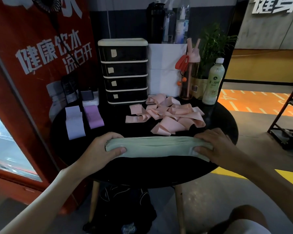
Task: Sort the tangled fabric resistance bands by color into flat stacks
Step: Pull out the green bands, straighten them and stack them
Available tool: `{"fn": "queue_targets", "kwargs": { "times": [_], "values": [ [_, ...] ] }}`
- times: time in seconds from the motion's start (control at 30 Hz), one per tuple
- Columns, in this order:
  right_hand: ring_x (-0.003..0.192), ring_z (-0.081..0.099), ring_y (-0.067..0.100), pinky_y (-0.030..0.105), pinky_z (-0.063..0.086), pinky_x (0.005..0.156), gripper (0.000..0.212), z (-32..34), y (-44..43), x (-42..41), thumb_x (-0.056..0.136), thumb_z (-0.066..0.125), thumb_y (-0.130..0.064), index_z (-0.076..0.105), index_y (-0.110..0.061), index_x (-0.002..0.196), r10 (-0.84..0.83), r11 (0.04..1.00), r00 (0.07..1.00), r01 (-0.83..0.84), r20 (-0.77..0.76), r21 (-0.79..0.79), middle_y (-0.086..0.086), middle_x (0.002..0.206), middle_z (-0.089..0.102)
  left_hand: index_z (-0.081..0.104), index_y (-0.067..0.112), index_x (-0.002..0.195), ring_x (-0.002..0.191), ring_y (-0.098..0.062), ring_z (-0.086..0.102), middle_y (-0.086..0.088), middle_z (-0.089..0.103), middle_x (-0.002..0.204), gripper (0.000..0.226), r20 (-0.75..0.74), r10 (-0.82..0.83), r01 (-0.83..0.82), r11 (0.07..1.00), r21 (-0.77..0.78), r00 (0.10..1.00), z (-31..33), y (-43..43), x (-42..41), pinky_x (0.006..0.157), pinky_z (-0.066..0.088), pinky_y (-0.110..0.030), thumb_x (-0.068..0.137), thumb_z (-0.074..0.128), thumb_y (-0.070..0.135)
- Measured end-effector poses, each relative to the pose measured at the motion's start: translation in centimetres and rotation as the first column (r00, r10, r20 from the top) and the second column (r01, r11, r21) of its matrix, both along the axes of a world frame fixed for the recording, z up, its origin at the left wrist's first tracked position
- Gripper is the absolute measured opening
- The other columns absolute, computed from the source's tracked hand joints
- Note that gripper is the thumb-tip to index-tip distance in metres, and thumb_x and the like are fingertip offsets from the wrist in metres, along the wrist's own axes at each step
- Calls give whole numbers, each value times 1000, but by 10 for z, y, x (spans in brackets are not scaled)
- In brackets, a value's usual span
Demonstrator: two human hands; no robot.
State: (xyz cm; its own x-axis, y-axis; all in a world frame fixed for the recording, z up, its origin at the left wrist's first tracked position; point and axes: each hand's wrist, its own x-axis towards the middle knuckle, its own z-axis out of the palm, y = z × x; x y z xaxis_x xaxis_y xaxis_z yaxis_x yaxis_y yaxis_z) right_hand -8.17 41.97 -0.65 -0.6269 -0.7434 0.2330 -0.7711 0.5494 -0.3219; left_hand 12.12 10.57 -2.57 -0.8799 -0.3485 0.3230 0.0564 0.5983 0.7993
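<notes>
Both hands, left hand (103, 147) and right hand (215, 146), clamp the green stack's (157, 146) ends.

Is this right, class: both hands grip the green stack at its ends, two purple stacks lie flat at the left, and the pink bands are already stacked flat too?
Not quite. The head view shows the pink bands still in a loose, curled pile. The rest holds: the left hand and right hand grip the green stack at its ends, and the pale purple stack and darker purple stack lie flat at the left.
</notes>
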Motion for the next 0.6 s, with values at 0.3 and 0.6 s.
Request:
{"fn": "queue_targets", "kwargs": {
  "times": [0.3,0.6],
  "values": [
    [98,56,-2,12,47,74,46,-25,-5,10,85,72,-29,47,-31,124,-22,921,955,134,296,-366,-16,107,57,56,20,102,73,2,58,20,63,86,16,92,-23,29,997,-68,996,1,2,3,65,44,-11,92,66,26],
    [85,56,-3,11,45,64,42,-24,-5,14,84,74,-27,46,-23,116,-79,874,927,241,366,-421,-11,98,57,58,19,93,69,-2,59,15,65,84,19,66,64,-59,995,-78,996,0,2,3,60,44,-14,86,74,27]
  ]
}}
